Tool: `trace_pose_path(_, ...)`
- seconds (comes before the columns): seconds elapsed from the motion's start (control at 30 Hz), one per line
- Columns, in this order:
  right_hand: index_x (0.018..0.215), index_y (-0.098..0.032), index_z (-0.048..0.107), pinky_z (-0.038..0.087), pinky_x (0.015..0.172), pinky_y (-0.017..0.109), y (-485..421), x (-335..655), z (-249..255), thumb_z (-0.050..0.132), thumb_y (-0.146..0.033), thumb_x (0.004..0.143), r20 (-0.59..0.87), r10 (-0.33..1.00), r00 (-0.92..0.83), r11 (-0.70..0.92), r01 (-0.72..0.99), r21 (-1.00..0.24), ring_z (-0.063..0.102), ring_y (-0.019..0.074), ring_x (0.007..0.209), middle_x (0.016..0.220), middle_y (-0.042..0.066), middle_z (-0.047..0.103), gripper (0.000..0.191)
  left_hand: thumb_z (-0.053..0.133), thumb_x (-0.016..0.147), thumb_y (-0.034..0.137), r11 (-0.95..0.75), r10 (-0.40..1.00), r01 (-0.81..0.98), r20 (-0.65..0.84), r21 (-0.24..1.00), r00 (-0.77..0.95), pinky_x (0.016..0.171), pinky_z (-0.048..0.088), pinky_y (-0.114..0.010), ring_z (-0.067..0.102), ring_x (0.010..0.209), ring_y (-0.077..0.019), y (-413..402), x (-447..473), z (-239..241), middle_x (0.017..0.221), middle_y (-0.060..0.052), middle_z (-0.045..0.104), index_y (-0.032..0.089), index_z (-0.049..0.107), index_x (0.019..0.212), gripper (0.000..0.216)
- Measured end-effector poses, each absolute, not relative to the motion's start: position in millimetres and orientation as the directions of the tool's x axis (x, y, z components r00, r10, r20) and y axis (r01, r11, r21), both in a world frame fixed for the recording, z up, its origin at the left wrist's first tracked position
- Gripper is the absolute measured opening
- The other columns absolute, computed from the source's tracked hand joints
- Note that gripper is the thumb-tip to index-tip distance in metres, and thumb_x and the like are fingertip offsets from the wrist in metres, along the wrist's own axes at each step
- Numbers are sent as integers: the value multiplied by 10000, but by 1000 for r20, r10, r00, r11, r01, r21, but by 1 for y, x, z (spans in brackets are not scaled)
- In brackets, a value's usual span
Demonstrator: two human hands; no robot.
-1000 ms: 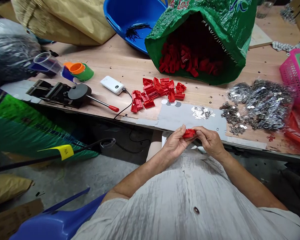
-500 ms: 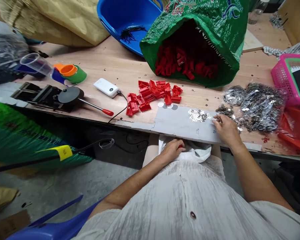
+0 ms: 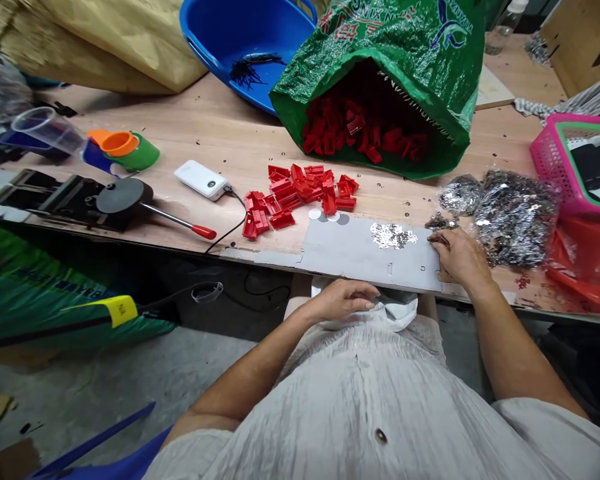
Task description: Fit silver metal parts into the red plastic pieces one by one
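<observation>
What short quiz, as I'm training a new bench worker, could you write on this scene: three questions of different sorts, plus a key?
1. Multiple choice: of these three, which is the right hand nearest to?
a) the blue basin
b) the dark metal bits
c) the lever
2. True or false: red parts lie both inside the green bag and loose on the table.
3. Fill in the colour: the power bank is ____.

Key: 1. b; 2. true; 3. white.
</observation>
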State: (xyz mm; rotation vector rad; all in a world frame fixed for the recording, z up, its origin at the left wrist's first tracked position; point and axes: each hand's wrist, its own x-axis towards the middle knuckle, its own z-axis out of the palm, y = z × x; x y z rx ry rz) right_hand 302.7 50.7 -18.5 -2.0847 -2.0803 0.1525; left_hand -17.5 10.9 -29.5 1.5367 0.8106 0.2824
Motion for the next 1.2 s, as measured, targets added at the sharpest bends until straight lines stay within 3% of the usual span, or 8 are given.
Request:
trace_pose_path(0.07, 1039, -231, 720, 462, 797, 369, 47, 304, -19, 526, -249, 911, 60, 998, -16, 30, 968, -248, 614, 253, 902, 990, 84, 658, 233, 677, 841, 381, 139, 706, 203, -240, 969, 666, 842, 545, -301, 701, 976, -199, 21, -20, -21, 1063, -62, 752, 191, 702, 1127, 344)
trace_pose_path(0.17, 1029, -243, 721, 460, 784, 354, 43, 306, -18, 504, -228, 912, 76, 997, -20, 41, 959, -280, 617, 239, 885, 987, 70, 662, 247, 667, 850, 373, 49, 858, 185, -136, 982, 495, 817, 552, -299, 701, 934, -187, 42, -25, -13, 1034, -64, 750, 191, 705, 1100, 312)
trace_pose_path(0.33, 1039, -226, 702, 439, 753, 350, 39, 308, -15, 495, -234, 910, 67, 998, 13, 3, 972, -233, 615, 248, 876, 975, 79, 665, 244, 648, 874, 293, -242, 967, 517, 158, 821, 202, 819, 542, -313, 687, 955, -195, 79, -37, -9, 1084, -72, 735, 198, 691, 1131, 278)
trace_pose_path(0.47, 1051, -229, 676, 414, 728, 342, 33, 302, -13, 486, -266, 928, 49, 998, 27, -16, 977, -214, 618, 251, 901, 1017, 80, 675, 229, 642, 879, 255, -263, 955, 732, 278, 629, 104, 913, 520, -351, 658, 974, -209, 101, -45, -12, 1093, -73, 709, 203, 664, 1173, 300)
trace_pose_path(0.73, 897, -206, 650, 317, 615, 330, 23, 284, -13, 534, -411, 928, 36, 984, 173, -170, 982, -85, 603, 245, 800, 922, 85, 697, 238, 711, 836, 279, -71, 964, 886, 259, 458, -57, 1006, 459, -405, 574, 1088, -282, 131, -38, -13, 1160, -109, 619, 217, 586, 1312, 496)
trace_pose_path(0.93, 917, -221, 654, 311, 594, 325, 22, 283, -20, 541, -389, 911, 50, 985, 165, -157, 977, -145, 597, 233, 752, 921, 74, 711, 202, 777, 778, 326, -67, 967, 885, 248, 460, -56, 968, 463, -437, 536, 1103, -321, 143, -25, -22, 1180, -128, 582, 220, 592, 1295, 559)
trace_pose_path(1.2, 943, -219, 673, 375, 620, 326, 9, 281, -23, 534, -337, 908, 149, 986, 71, -41, 979, -201, 617, 242, 801, 939, 80, 705, 186, 599, 841, 138, -137, 954, 818, 296, 559, -43, 964, 443, -470, 583, 1011, -308, 143, -27, -39, 1010, -116, 674, 205, 666, 1035, 216)
